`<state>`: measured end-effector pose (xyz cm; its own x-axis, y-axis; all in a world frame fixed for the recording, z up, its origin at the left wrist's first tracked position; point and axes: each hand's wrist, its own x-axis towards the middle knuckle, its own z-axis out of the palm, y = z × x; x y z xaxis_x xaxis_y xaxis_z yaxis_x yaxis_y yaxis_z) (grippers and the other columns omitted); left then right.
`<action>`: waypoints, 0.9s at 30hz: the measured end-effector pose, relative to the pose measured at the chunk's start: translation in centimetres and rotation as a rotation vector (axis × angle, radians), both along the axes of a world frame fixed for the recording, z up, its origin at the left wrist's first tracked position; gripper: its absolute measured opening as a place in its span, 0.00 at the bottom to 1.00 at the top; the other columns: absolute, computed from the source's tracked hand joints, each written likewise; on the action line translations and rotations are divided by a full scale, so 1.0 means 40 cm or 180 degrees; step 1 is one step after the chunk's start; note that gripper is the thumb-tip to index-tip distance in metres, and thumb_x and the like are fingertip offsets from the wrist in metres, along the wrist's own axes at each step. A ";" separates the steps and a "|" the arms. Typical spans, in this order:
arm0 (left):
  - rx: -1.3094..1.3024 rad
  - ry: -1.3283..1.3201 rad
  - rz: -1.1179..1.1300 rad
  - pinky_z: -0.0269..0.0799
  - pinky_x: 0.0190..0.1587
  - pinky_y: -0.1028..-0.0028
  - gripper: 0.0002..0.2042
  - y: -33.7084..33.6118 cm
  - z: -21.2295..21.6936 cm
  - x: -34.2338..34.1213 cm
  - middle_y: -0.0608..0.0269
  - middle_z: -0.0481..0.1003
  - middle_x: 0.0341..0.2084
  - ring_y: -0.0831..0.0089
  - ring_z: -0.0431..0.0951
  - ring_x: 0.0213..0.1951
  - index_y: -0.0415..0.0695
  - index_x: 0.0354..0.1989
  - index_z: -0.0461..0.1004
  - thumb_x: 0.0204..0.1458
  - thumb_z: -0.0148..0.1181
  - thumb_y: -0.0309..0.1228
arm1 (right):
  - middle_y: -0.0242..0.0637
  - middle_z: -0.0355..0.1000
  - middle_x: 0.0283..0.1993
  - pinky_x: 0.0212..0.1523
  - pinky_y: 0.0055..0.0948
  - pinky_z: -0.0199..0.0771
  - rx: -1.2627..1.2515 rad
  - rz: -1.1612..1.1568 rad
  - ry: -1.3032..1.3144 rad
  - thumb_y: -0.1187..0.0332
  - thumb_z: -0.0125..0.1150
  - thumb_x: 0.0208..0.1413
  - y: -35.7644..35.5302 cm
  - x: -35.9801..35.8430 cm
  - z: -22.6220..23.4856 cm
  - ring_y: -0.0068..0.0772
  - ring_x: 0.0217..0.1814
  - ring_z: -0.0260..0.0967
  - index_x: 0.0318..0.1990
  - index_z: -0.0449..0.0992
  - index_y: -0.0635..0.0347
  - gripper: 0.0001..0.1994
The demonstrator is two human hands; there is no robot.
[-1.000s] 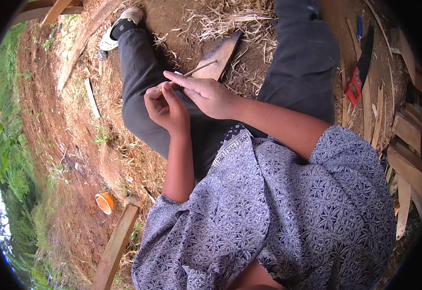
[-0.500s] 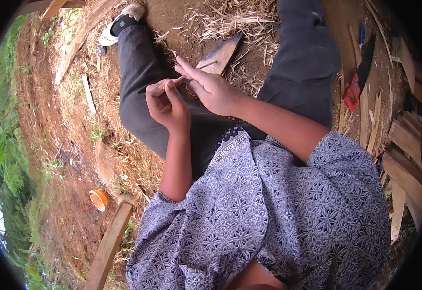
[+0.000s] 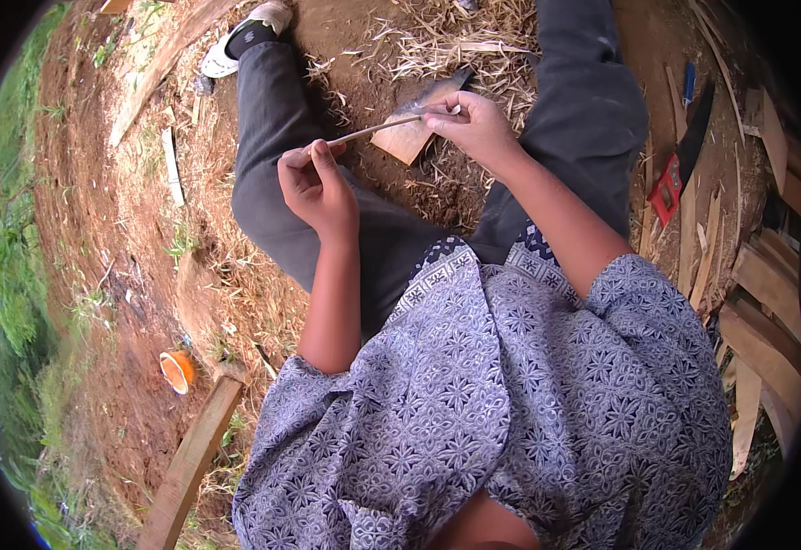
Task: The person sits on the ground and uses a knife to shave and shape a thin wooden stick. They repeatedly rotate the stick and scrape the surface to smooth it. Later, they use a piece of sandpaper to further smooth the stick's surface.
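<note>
Your left hand [image 3: 320,194] pinches one end of a thin stick [image 3: 375,131] in a narrow grip; your right hand [image 3: 475,135] apparently pinches the other.

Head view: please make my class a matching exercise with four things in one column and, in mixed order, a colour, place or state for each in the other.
Column one
1. thin stick
2. handsaw
3. round container
4. shoe

Column two
A. orange, at the picture's left
B. worn on the foot, near the picture's upper edge
C. held between the left hand and the right hand
D. red-handled, at the picture's right

Right pairs: 1-C, 2-D, 3-A, 4-B
</note>
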<state>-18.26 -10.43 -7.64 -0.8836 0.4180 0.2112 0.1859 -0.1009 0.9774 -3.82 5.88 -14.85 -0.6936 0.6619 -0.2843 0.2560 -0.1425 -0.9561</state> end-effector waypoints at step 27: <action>0.0173 0.0282 -0.0302 0.77 0.41 0.74 0.07 0.026 0.001 0.017 0.61 0.70 0.34 0.74 0.77 0.35 0.39 0.36 0.62 0.63 0.55 0.19 | 0.35 0.78 0.39 0.46 0.28 0.78 0.0096 0.0692 -0.0343 0.71 0.66 0.56 0.010 -0.077 0.070 0.24 0.47 0.76 0.47 0.76 0.64 0.13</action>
